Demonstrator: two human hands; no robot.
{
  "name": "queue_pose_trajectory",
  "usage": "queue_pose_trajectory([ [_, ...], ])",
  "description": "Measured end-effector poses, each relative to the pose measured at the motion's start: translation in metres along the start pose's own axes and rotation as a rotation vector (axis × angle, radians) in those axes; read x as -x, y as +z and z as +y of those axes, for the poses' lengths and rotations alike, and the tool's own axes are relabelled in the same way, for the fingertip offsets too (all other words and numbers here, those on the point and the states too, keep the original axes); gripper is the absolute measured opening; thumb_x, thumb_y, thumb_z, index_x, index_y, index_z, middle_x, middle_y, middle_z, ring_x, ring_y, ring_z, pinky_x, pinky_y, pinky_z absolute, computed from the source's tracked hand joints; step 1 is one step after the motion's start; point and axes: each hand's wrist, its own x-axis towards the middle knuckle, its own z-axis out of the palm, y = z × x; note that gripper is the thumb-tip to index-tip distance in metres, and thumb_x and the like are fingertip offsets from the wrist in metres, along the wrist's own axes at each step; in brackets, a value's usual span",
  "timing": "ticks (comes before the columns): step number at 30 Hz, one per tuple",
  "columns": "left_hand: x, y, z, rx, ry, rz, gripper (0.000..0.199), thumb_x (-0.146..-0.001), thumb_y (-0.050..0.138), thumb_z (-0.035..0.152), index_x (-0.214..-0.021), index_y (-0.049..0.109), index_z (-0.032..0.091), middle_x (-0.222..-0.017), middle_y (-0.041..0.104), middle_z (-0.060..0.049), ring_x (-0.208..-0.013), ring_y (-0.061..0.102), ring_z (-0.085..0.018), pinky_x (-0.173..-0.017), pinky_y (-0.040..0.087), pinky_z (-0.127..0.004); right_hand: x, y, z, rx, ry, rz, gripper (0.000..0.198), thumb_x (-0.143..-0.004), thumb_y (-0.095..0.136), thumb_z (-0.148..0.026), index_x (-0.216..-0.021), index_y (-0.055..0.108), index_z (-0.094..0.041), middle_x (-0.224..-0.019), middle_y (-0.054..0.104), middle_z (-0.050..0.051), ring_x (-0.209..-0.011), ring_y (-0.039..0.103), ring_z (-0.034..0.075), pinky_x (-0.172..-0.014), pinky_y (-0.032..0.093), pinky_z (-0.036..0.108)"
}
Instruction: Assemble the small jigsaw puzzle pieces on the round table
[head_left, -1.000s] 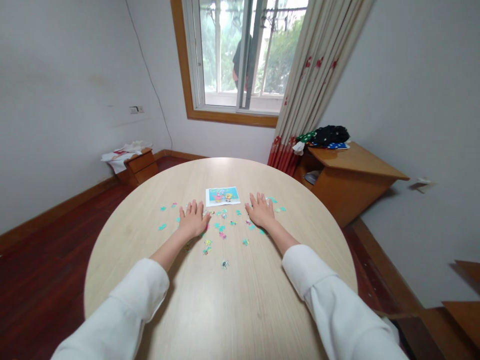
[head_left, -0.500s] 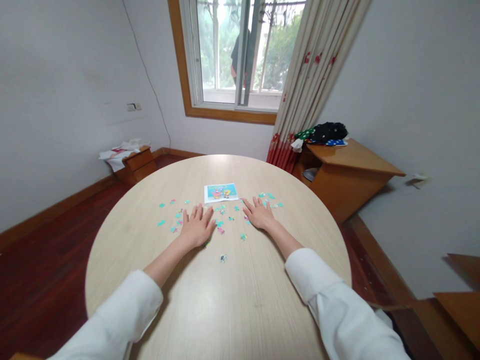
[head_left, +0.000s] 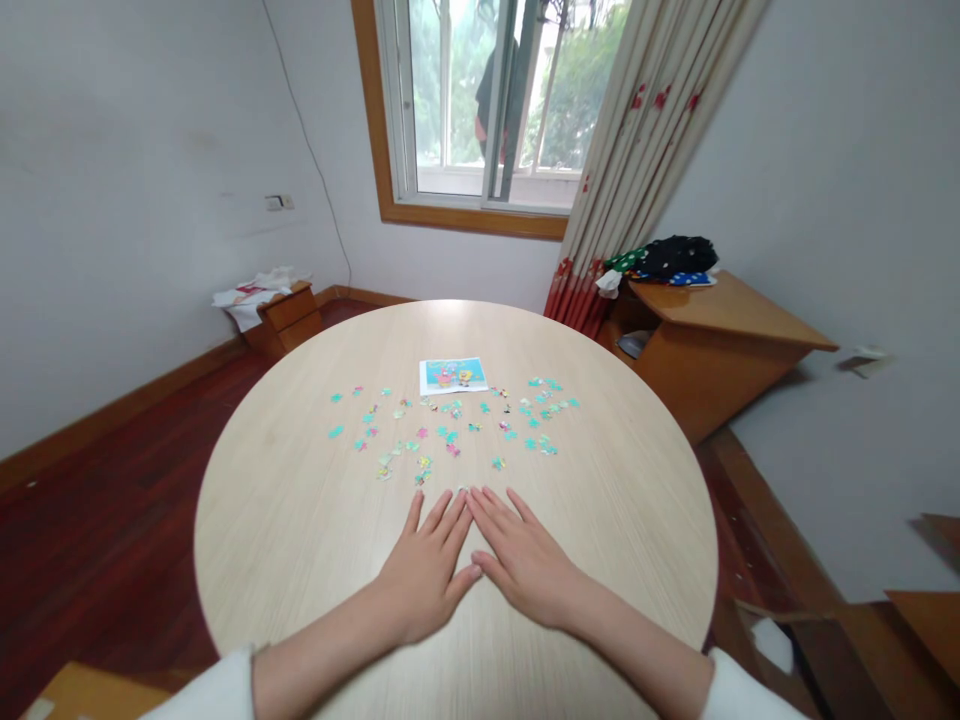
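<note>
My left hand [head_left: 427,570] and my right hand [head_left: 525,565] lie flat on the round table [head_left: 300,540], fingers stretched out, their thumb tips and fingertips meeting or nearly so. At the fingertips is a small puzzle piece [head_left: 462,490], mostly covered. Beyond the hands, several loose jigsaw pieces [head_left: 448,435] in turquoise, pink and yellow are scattered over the tabletop. Behind them lies a picture sheet [head_left: 454,376] with a pink and a yellow cartoon figure on turquoise. Neither hand holds anything.
A wooden cabinet [head_left: 735,310] with a heap of clothes [head_left: 675,260] stands behind the table on the right. A small drawer unit [head_left: 291,318] with papers or cloth on it is at the left. A curtain [head_left: 637,130] hangs beside the window [head_left: 480,190].
Both hands have drawn back toward me and come together, uncovering more puzzle pieces. The view has shifted slightly to the left.
</note>
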Motion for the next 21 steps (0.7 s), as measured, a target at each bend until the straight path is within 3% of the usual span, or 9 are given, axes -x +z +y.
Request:
queue_pose_trajectory([
  [6,-0.021,-0.005,-0.016,-0.048,-0.029,0.106,0.062,-0.092,0.016,0.051,-0.145,0.019,0.019,-0.151,0.016,-0.01,-0.14,0.009,-0.026,-0.112,0.007,-0.052,-0.024,0.002,0.026,0.061,0.15,0.023,0.061,-0.093,0.027,-0.045,-0.144,0.022,-0.014,-0.149,0.022,0.012,-0.139,0.016,0.023,-0.112,0.018,0.048],
  [8,-0.014,-0.005,-0.028,-0.077,-0.08,0.154,0.061,-0.092,0.018,0.051,-0.145,0.02,0.02,-0.152,0.014,-0.011,-0.14,0.008,-0.026,-0.111,0.007,-0.053,-0.026,0.001,0.033,0.072,0.175,0.038,0.06,-0.093,0.025,-0.047,-0.144,0.023,-0.016,-0.149,0.021,0.011,-0.139,0.015,0.022,-0.112,0.018,0.048],
  [11,0.006,-0.004,-0.049,-0.082,-0.224,0.122,0.063,-0.091,0.018,0.052,-0.145,0.019,0.018,-0.15,0.018,-0.013,-0.139,0.011,-0.028,-0.11,0.01,-0.055,-0.021,0.001,0.04,0.075,0.175,0.023,0.056,-0.094,0.022,-0.046,-0.143,0.027,-0.021,-0.149,0.025,0.009,-0.138,0.02,0.021,-0.112,0.018,0.046],
  [15,0.03,-0.001,-0.068,-0.084,-0.233,0.088,0.061,-0.092,0.018,0.05,-0.145,0.018,0.02,-0.15,0.02,-0.011,-0.139,0.016,-0.026,-0.111,0.01,-0.053,-0.015,0.004,0.045,0.088,0.235,0.067,0.058,-0.093,0.02,-0.048,-0.144,0.024,-0.021,-0.149,0.023,0.009,-0.139,0.017,0.021,-0.112,0.018,0.046],
  [21,0.026,-0.004,-0.08,-0.114,-0.341,0.118,0.066,-0.091,0.019,0.053,-0.144,0.023,0.014,-0.15,0.016,-0.013,-0.139,0.015,-0.028,-0.11,0.013,-0.053,-0.014,0.004,0.054,0.148,0.378,0.072,0.064,-0.092,0.02,-0.051,-0.144,0.025,-0.015,-0.151,0.016,0.011,-0.14,0.012,0.023,-0.112,0.012,0.046],
])
